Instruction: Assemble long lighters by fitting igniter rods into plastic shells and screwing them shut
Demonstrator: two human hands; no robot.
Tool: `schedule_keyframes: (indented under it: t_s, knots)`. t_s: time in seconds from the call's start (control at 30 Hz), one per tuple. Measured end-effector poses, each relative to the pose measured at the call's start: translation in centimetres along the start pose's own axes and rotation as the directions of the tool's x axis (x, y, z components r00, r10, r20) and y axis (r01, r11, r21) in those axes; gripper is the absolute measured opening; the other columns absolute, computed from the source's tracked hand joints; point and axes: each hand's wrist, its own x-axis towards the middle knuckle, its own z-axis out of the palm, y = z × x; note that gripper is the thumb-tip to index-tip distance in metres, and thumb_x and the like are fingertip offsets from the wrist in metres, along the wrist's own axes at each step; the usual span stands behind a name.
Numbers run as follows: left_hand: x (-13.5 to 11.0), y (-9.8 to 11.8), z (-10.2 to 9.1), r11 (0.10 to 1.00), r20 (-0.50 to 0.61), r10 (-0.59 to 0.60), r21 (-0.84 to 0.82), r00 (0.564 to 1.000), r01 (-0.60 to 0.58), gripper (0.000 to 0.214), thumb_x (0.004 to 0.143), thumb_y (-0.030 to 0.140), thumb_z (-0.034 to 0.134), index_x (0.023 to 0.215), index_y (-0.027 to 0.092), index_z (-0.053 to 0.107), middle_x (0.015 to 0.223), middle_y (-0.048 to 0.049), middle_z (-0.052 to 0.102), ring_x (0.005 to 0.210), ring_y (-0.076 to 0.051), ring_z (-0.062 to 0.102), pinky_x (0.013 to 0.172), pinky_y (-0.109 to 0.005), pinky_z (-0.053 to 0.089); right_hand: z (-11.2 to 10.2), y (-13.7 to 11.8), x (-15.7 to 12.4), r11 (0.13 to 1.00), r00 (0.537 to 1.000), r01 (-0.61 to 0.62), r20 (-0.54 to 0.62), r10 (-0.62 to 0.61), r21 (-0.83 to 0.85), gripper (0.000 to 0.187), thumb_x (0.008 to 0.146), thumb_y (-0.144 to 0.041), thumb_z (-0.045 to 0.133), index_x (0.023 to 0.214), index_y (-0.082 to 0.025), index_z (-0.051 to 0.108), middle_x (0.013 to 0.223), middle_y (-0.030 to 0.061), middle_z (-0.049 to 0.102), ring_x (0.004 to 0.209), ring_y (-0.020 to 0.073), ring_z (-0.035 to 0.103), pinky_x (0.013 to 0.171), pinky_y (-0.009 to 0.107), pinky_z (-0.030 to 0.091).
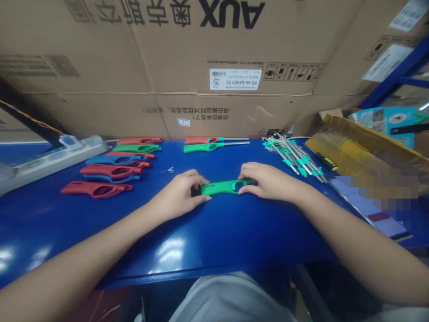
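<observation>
Grn handle [220, 187] ends hidden, cardbd [167, 58] cut off.

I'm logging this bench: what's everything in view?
Table: one, blue, centre
Held lighter: one, green, middle
Tubed lighters: two, red, green, back
Lighter handles: several, red, green, blue, left
Metal rods: pile, silver-teal, right
Pieces: several, pale, centre-left
Power strip: one, white, left
Tool: one, yellow-black, right
Taped box: one, brown, right
Package: one, light blue, right
Pad: one, purple, right
Cardboard: one, brown, back
Clothing: one, grey, bottom
Hands: two, bare, on held lighter
</observation>
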Motion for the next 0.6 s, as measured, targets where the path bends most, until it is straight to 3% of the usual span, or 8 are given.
schedule_keyframes:
  t_s: [0.17,0.33,0.43,0.5,0.53,0.6]
  knots:
    - [-0.1,0.1,0.2,1.000,-0.010,-0.017,0.000,1.000,0.017,0.030,0.084,0.031,0.076,0.110,0.017,0.073,0.092,-0.0043,0.063,0.079,-0.019,0.063,0.072,-0.033,0.054,0.1,-0.6,0.2,0.993,1.000,-0.002,0.010,0.003,-0.119,0.021,0.089,-0.035,0.074,0.094,-0.016,0.070,0.093,0.0087,0.068,0.091,0.0252,0.062,0.073,0.034,0.044]
    - [-0.3,0.8,0.0,0.996,0.043,-0.011,0.084,0.999,0.008,0.030,0.089,0.029,0.068,0.116,0.015,0.071,0.101,-0.0069,0.063,0.085,-0.021,0.064,0.080,-0.036,0.055,-0.3,0.1,0.0,0.997,0.999,-0.037,0.011,0.037,0.064,0.031,0.089,-0.046,0.072,0.103,-0.018,0.070,0.104,0.0072,0.070,0.095,0.0224,0.064,0.078,0.032,0.048]
    - [-0.4,1.1,-0.2,0.994,0.062,-0.021,0.112,0.998,0.014,0.032,0.092,0.032,0.064,0.120,0.016,0.069,0.110,-0.0080,0.063,0.090,-0.022,0.065,0.084,-0.038,0.055,-1.5,1.7,-0.3,0.993,0.984,-0.122,-0.134,0.121,0.003,0.034,0.096,-0.050,0.060,0.106,-0.019,0.072,0.112,0.0094,0.070,0.106,0.0249,0.065,0.093,0.036,0.048]
    - [-0.4,1.2,-0.3,0.992,0.072,-0.025,0.129,0.997,0.016,0.035,0.092,0.035,0.063,0.122,0.017,0.068,0.115,-0.0084,0.063,0.095,-0.024,0.065,0.086,-0.039,0.056,-2.5,3.5,-0.8,0.913,0.897,-0.381,-0.295,0.328,-0.144,0.033,0.100,-0.041,0.051,0.108,-0.018,0.072,0.115,0.0135,0.071,0.112,0.0297,0.063,0.097,0.042,0.047]
    - [-0.4,1.2,-0.3,0.990,0.075,-0.027,0.143,0.997,0.016,0.037,0.092,0.037,0.064,0.123,0.017,0.067,0.117,-0.0087,0.063,0.099,-0.025,0.065,0.088,-0.040,0.056,-3.1,4.7,-1.3,0.812,0.808,-0.553,-0.357,0.469,-0.185,0.031,0.100,-0.034,0.048,0.109,-0.017,0.073,0.116,0.0160,0.070,0.113,0.0323,0.063,0.093,0.044,0.049]
    - [-0.4,1.2,-0.3,0.983,0.072,-0.030,0.183,0.997,0.016,0.044,0.091,0.041,0.066,0.128,0.018,0.065,0.121,-0.0093,0.063,0.106,-0.028,0.064,0.091,-0.042,0.056,-4.1,7.5,-2.4,0.547,0.571,-0.816,-0.400,0.716,-0.187,0.028,0.093,-0.023,0.052,0.108,-0.015,0.074,0.115,0.0214,0.069,0.112,0.0378,0.063,0.087,0.048,0.050]
